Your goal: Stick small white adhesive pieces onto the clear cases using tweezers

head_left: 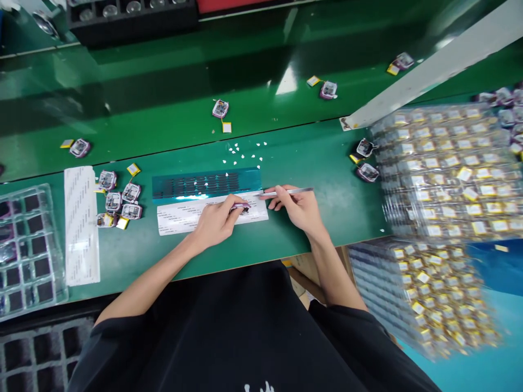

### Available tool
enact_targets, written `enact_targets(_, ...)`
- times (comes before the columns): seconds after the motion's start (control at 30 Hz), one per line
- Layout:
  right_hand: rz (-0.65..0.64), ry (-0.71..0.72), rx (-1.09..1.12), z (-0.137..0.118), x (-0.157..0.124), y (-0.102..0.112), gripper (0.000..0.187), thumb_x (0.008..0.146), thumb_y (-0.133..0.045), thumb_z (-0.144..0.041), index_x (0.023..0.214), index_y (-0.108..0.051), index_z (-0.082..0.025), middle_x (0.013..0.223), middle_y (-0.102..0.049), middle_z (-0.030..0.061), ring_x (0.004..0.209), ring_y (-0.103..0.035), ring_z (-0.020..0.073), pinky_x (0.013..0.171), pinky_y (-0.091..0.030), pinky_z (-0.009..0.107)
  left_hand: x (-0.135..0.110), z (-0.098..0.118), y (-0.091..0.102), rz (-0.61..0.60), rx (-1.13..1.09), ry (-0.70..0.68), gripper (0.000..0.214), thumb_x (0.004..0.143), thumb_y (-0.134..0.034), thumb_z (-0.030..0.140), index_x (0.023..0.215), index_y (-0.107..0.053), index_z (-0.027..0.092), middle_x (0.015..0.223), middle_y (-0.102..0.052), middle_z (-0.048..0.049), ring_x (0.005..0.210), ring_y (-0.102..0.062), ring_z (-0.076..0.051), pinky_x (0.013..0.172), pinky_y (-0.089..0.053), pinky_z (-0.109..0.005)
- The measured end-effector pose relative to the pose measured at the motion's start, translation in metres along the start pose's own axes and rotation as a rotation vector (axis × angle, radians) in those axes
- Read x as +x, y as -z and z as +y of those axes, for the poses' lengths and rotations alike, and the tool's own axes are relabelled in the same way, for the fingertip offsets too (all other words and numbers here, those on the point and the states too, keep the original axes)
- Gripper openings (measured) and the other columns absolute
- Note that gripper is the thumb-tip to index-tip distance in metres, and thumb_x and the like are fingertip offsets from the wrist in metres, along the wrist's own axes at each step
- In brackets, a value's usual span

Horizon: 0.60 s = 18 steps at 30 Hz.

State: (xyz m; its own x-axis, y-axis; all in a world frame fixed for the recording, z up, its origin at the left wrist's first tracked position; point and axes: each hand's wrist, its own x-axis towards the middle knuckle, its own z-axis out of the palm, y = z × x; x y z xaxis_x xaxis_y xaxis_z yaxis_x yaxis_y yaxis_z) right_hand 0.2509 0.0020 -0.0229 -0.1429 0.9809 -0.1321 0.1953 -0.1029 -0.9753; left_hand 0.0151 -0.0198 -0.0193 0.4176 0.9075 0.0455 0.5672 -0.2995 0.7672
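My left hand [216, 220] is closed on a small purple-rimmed electronic casing [245, 208], whose inside looks dark; the fingers partly cover it. It sits over a white printed backing strip [177, 219] on the green bench. To the right, my right hand [295, 206] pinches a pair of metal tweezers [300, 190], their tips pointing left near the end of the strip. Just beyond the white strip lies a teal film sheet [163, 189] with rows of dark cut marks. Several tiny white pieces [242, 156] are scattered behind it.
Several casings with yellow-edged batteries [113, 201] lie at the left, beside another white strip [81, 228] and a clear tray [57, 250]. More casings [220, 109] sit on the back surface. Stacked clear trays of batteries [445, 174] stand right, near a slanted white post [429, 68].
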Motion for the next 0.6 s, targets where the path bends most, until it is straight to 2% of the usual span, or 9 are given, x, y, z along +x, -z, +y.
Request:
enact_targets(0.07, -0.017, 0.005, -0.002, 0.001, 0.001, 0.001, 0.050, 0.094, -0.061, -0.065, 0.091, -0.077, -0.018, 0.085, -0.080, 0.0092, 0.060, -0.068, 0.0159, 0.055, -0.058, 0.028, 0.000, 0.000, -0.001, -0.012, 0.023, -0.004, 0.022, 0.103, -0.046, 0.025, 0.118, -0.061, 0.020, 0.092, -0.080, -0.0027, 0.051, -0.061, -0.013, 0.057, -0.042, -0.024)
enact_targets(0.23, 0.032, 0.011, 0.001, 0.003, 0.000, 0.003, 0.049, 0.094, -0.062, -0.065, 0.090, -0.077, -0.018, 0.082, -0.080, 0.0092, 0.058, -0.068, 0.0161, 0.057, -0.059, 0.030, 0.000, -0.001, -0.003, -0.018, 0.080, -0.011, 0.026, 0.104, -0.046, 0.026, 0.122, -0.062, 0.019, 0.079, -0.078, -0.0006, 0.049, -0.062, -0.015, 0.054, -0.040, -0.024)
enact_targets(0.33, -0.009, 0.044, -0.028, 0.003, 0.000, 0.005, 0.049, 0.095, -0.061, -0.063, 0.092, -0.078, -0.017, 0.085, -0.080, 0.0098, 0.062, -0.069, 0.0162, 0.058, -0.059, 0.029, 0.000, -0.002, -0.003, -0.011, 0.106, -0.011, 0.026, 0.104, -0.046, 0.026, 0.122, -0.063, 0.019, 0.074, -0.077, -0.0001, 0.048, -0.061, -0.016, 0.052, -0.038, -0.024)
enact_targets(0.5, -0.074, 0.100, -0.040, 0.001, 0.002, 0.008, 0.052, 0.094, -0.062, -0.064, 0.072, -0.075, -0.019, 0.089, -0.080, 0.0122, 0.071, -0.073, 0.0189, 0.065, -0.062, 0.031, 0.000, 0.000, -0.005, -0.008, 0.141, -0.016, 0.026, 0.103, -0.046, 0.026, 0.123, -0.062, 0.020, 0.082, -0.080, -0.0014, 0.050, -0.064, -0.016, 0.052, -0.038, -0.024)
enact_targets(0.6, -0.058, 0.059, 0.003, 0.003, 0.002, 0.013, 0.051, 0.092, -0.064, -0.065, 0.082, -0.078, -0.018, 0.088, -0.081, 0.0119, 0.069, -0.075, 0.0200, 0.067, -0.063, 0.033, 0.001, -0.001, -0.008, -0.012, 0.140, -0.026, 0.027, 0.104, -0.045, 0.027, 0.123, -0.062, 0.020, 0.085, -0.080, -0.0024, 0.052, -0.066, -0.017, 0.052, -0.040, -0.024)
